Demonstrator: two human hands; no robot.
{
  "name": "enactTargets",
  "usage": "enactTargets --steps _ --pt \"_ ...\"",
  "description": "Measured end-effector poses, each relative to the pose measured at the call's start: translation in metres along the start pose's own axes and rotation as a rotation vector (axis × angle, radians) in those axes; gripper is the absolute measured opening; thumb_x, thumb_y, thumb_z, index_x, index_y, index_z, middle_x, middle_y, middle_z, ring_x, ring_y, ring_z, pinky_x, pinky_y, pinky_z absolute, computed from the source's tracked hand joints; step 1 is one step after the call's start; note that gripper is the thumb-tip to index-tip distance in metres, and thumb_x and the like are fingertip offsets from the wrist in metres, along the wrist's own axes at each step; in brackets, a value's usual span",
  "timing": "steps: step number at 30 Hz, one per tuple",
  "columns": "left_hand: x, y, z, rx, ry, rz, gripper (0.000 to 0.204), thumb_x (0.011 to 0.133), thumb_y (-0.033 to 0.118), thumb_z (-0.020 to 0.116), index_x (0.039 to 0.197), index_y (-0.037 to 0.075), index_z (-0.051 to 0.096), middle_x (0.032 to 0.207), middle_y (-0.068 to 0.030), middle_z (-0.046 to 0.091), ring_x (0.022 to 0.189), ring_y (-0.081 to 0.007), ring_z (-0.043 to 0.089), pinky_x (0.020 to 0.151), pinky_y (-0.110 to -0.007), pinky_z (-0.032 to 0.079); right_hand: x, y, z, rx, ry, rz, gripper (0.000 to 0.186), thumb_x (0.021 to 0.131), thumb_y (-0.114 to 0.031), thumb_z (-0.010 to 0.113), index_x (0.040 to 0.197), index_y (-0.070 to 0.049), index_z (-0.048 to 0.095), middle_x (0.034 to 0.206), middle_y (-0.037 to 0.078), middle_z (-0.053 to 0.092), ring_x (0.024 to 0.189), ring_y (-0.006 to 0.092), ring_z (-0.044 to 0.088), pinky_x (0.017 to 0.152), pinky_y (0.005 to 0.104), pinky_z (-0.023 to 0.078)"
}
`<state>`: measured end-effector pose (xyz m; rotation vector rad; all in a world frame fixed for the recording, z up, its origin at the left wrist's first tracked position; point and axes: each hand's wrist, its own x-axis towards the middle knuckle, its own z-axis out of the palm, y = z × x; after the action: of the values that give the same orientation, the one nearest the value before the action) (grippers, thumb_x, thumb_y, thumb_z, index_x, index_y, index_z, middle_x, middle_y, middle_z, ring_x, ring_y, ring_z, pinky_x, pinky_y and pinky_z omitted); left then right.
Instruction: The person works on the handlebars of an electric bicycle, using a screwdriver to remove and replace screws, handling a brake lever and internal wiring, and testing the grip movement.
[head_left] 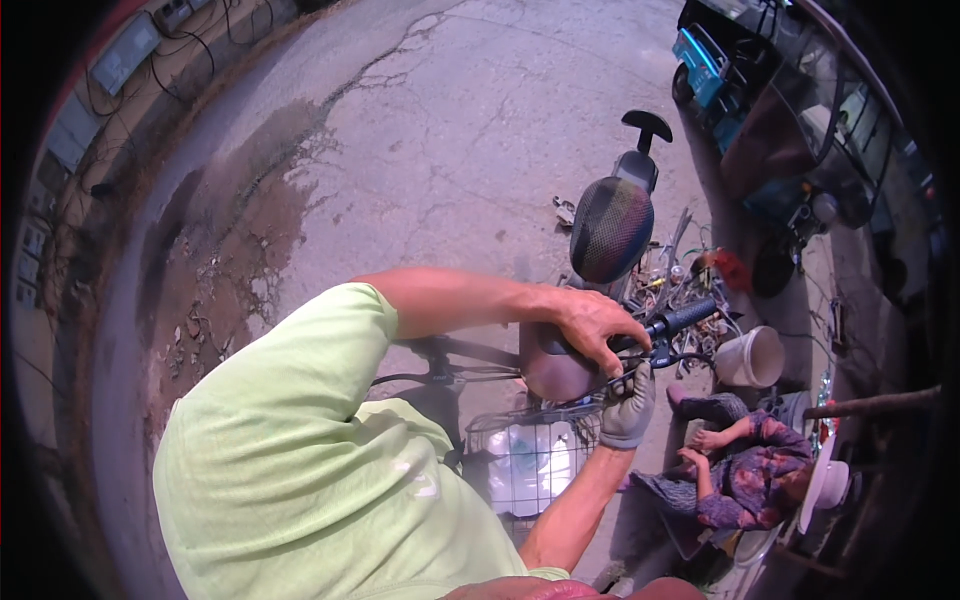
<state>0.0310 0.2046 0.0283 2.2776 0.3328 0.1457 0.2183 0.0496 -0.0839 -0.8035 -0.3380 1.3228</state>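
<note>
My bare left hand (597, 328) reaches over a scooter's handlebar (680, 317), fingers bent down at the controls (662, 340); what they grip is unclear. Just below it, my right hand (625, 408), in a grey glove, has its fingers curled at the black cables and fittings beside the grip, partly hidden by the left hand. A rounded dark body panel (558, 372) lies under my hands. The mesh-covered seat (610, 230) is beyond them, and a wire basket (520, 460) with pale contents sits below.
A seated person in a hat (760, 465) is close at the right. A white bucket (748, 355), scattered tools and parts (670, 275) lie near the scooter. Parked vehicles (705, 65) line the upper right. Cracked pavement (420, 150) and a wall with boxes (125, 55) are left.
</note>
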Motion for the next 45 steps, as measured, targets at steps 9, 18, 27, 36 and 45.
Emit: enactTargets --steps 9,18,27,36,45 --pt "0.0 0.009 -0.001 0.018 -0.04 -0.016 0.081 0.089 0.054 0.079 0.155 0.013 0.056 0.138 -0.0215 0.068 0.13 -0.0412 0.063 0.11 -0.05 0.049 -0.016 -0.04 0.045 -0.614 0.414 0.091 0.019 0.109 -0.023 0.065 0.113 -0.006 0.072 0.091 0.0 0.069 0.064 0.0056 0.057 0.05 0.0221 0.038" --pt "-0.003 0.003 0.001 0.017 -0.004 0.022 0.081 0.089 0.055 0.079 0.154 0.012 0.057 0.14 -0.022 0.068 0.131 -0.0398 0.064 0.11 -0.05 0.048 0.022 0.006 -0.058 0.365 -0.353 0.163 0.053 0.11 -0.029 0.063 0.153 0.002 0.055 0.149 0.015 0.065 0.134 0.0301 0.062 0.116 0.0464 0.048" --pt "-0.011 0.002 -0.007 0.001 -0.027 -0.002 0.079 0.089 0.053 0.078 0.154 0.012 0.058 0.142 -0.0209 0.067 0.13 -0.0395 0.064 0.11 -0.049 0.048 -0.006 -0.002 0.013 0.036 0.164 0.07 0.02 0.112 -0.028 0.064 0.117 -0.01 0.07 0.09 -0.001 0.068 0.064 0.0096 0.054 0.059 0.0243 0.046" --pt "-0.001 -0.003 0.005 0.039 0.0 0.036 0.079 0.088 0.052 0.076 0.154 0.013 0.057 0.139 -0.0211 0.068 0.132 -0.0386 0.063 0.113 -0.049 0.048 -0.018 -0.042 0.069 -0.756 0.389 0.095 0.025 0.109 -0.026 0.063 0.107 -0.003 0.073 0.089 0.005 0.069 0.065 0.01 0.059 0.055 0.0276 0.047" --pt "0.004 0.005 0.002 0.082 -0.01 0.045 0.077 0.086 0.047 0.076 0.153 0.012 0.06 0.137 -0.0179 0.07 0.121 -0.0368 0.069 0.105 -0.048 0.053 -0.012 -0.009 -0.009 0.181 0.101 0.166 0.015 0.109 -0.02 0.068 0.12 -0.011 0.07 0.092 -0.004 0.066 0.084 0.0085 0.063 0.073 0.0245 0.051"
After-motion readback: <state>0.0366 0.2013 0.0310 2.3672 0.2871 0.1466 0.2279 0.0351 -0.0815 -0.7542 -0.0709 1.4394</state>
